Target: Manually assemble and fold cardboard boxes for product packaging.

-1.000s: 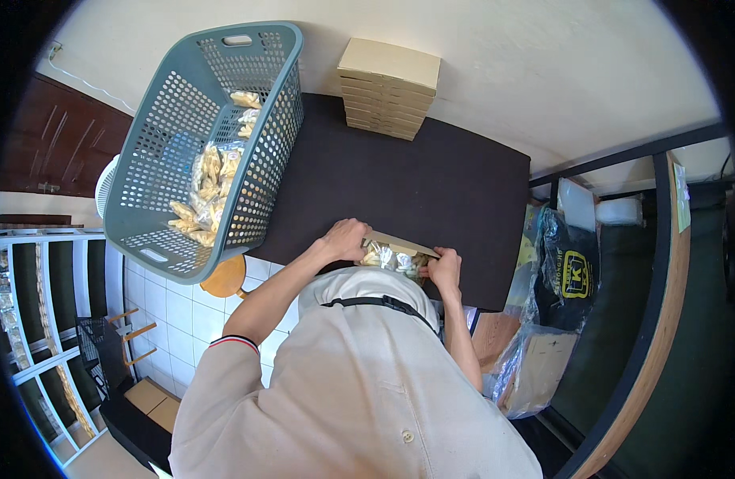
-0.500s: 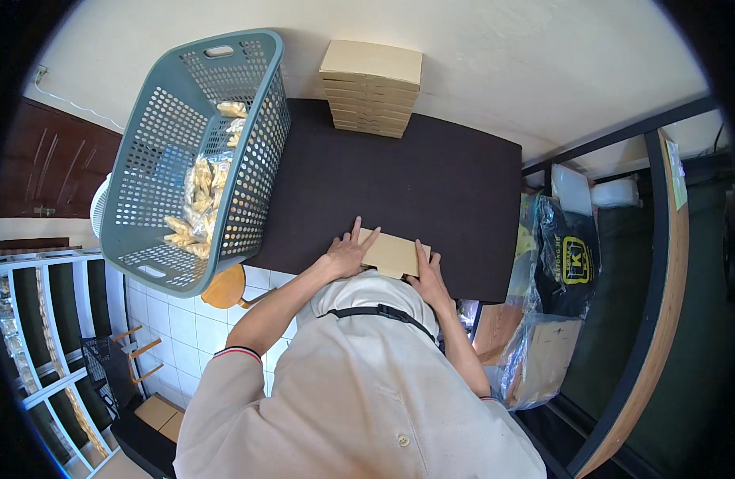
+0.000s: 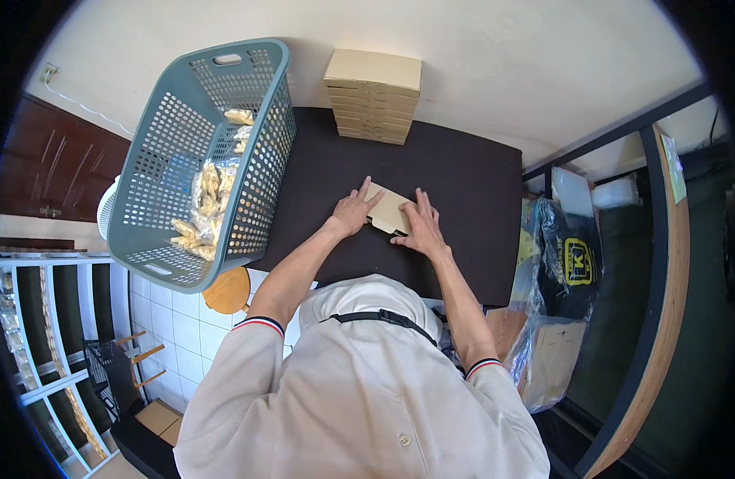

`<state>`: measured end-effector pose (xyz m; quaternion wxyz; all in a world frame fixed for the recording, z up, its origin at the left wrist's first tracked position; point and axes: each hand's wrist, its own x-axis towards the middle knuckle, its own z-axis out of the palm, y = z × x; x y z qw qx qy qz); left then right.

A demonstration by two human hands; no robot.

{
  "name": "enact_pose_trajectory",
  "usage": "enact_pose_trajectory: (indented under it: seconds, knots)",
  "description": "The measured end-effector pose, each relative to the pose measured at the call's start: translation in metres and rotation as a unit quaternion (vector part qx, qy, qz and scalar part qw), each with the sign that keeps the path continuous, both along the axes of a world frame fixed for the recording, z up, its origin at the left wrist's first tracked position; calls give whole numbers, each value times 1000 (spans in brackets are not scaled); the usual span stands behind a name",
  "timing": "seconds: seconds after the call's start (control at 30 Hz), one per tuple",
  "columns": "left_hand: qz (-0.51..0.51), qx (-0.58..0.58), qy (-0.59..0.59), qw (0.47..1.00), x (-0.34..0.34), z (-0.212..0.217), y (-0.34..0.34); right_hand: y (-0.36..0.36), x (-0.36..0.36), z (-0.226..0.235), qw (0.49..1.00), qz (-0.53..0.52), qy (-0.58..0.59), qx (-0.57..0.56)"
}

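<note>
A small flat brown cardboard box (image 3: 391, 210) lies on the dark tabletop (image 3: 455, 172) in front of me, turned slightly askew. My left hand (image 3: 353, 212) holds its left side, with the index finger reaching up along the edge. On the opposite side my right hand (image 3: 423, 225) grips the box, its thumb over the near right corner. Dark gaps show at the box's near edge, beside a flap. Parts of the box's sides are hidden by my fingers.
At the table's back stands a stack of similar flat boxes (image 3: 373, 70). A tall grey-green perforated basket (image 3: 260, 172) on the left holds bagged yellowish pieces (image 3: 210, 188). A wooden stool (image 3: 226, 291) is below it. Plastic-wrapped cardboard (image 3: 553, 363) and a black bag (image 3: 571, 255) sit on the right.
Both hands have moved the box away from my body, farther onto the table. The box has turned clockwise a little, and my arms are more stretched out.
</note>
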<state>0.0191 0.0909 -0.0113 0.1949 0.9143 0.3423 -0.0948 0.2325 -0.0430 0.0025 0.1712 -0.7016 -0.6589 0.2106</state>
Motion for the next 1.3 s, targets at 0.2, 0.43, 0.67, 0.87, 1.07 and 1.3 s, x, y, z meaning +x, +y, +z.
enact_pose_trajectory:
  seconds: [0.2,0.43,0.67,0.87,1.07,1.3]
  knots:
    - [27,7,-30,999,-3,-1,-14,9,-6,-6,998,27,-30,-51]
    - [289,-300,-302,858,-32,4,-10,-5,-2,15,989,16,105,-105]
    - [336,-505,-384,696,-28,11,-39,-42,-33,3,959,-25,271,-84]
    - [347,-487,-333,729,-24,23,-44,-55,-46,-18,935,-130,328,-29]
    - [360,-501,-288,733,-15,36,-39,-44,-43,-23,925,-156,346,-34]
    - [350,-512,-293,727,-9,34,-36,-37,-47,1,912,-183,363,-54]
